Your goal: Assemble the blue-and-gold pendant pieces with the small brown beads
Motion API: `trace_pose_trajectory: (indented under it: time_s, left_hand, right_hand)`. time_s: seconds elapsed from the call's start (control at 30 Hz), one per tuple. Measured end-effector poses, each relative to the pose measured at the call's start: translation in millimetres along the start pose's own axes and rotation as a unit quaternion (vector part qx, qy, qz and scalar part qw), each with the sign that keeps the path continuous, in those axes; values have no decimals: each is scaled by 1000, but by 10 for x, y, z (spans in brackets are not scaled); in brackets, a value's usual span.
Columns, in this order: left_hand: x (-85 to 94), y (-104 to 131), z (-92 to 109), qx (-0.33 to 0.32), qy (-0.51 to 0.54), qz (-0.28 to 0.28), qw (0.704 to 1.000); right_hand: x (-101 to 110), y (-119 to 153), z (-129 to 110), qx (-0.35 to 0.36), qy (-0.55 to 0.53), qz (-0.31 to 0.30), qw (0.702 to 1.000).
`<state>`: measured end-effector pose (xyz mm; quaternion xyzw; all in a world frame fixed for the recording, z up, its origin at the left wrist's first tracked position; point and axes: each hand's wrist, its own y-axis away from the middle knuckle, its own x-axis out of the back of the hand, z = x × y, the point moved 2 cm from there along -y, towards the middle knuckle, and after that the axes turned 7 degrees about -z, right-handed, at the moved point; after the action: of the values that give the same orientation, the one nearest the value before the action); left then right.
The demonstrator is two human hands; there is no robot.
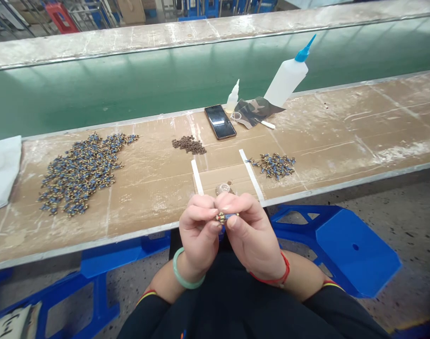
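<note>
Small blue-and-brass part (pixel 226 217) sits pinched between the fingertips of my left hand (pixel 199 235) and right hand (pixel 252 235), both closed tight on it, held just in front of the scuffed brown bench (pixel 147 188). Large heap of like parts (pixel 83 172) lies left; smaller heap (pixel 274 165) right.

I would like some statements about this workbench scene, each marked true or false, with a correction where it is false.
1. Both hands, left hand and right hand, pinch one small blue and brass part together. True.
2. The phone lies with its screen lit. False: the screen is dark.
3. The large pile of parts lies to the person's left. True.
4. The big bottle has a red nozzle. False: the nozzle is blue.
5. The brown pile lies right of the small blue pile. False: it lies left of it.
</note>
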<state>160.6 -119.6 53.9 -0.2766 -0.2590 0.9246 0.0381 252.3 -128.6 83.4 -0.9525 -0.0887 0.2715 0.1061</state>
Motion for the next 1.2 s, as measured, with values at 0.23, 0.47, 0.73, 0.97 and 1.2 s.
trace_pose_trajectory:
  time_s: [0.23, 0.47, 0.73, 0.97, 1.2]
  left_hand:
    - [18, 190, 29, -82, -220, 54, 971]
    - [-69, 194, 54, -96, -234, 28, 967]
    - [-84, 130, 62, -83, -153, 24, 984]
    - [-62, 124, 24, -78, -134, -19, 988]
    - [-22, 116, 12, -67, -126, -41, 989]
  right_hand:
    - [-8, 12, 98, 94, 46, 19, 994]
    - [1, -8, 85, 183, 167, 24, 969]
    - [10, -33, 0, 198, 221, 13, 955]
    - [15, -42, -33, 213, 261, 22, 941]
    - [33, -24, -37, 226, 273, 17, 935]
